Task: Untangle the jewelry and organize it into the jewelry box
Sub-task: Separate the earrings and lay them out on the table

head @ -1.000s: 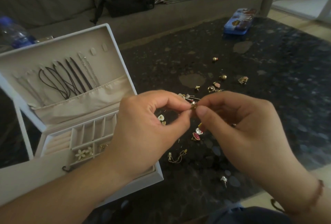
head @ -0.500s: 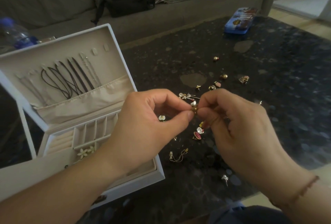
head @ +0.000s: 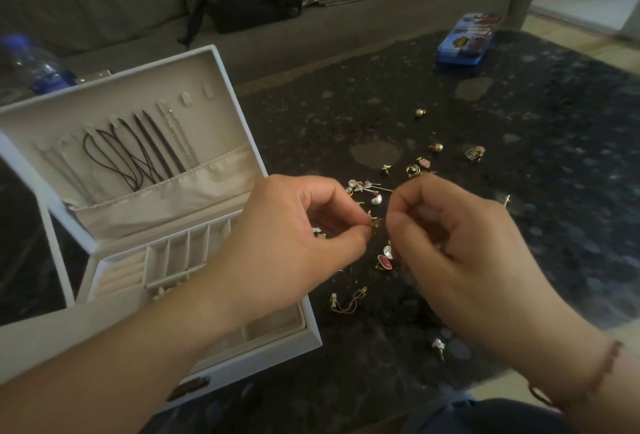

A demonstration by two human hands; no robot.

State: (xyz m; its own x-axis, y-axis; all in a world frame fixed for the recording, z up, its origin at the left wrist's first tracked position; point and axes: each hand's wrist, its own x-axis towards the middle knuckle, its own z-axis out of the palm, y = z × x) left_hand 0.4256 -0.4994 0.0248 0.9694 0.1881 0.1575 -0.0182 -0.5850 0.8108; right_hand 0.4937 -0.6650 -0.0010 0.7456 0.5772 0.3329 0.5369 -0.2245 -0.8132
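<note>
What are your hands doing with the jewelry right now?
Left hand pinching small gold earring piece. Right hand curled beside it, grip unclear. White open jewelry box beside left wrist. Nothing blocking.

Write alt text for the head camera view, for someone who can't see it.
Two hands meet over a dark table: the left hand pinches a small gold piece, and the right hand is curled close beside it. Loose earrings lie scattered beyond them. An open white jewelry box stands at left, with cords hanging in its lid.
</note>
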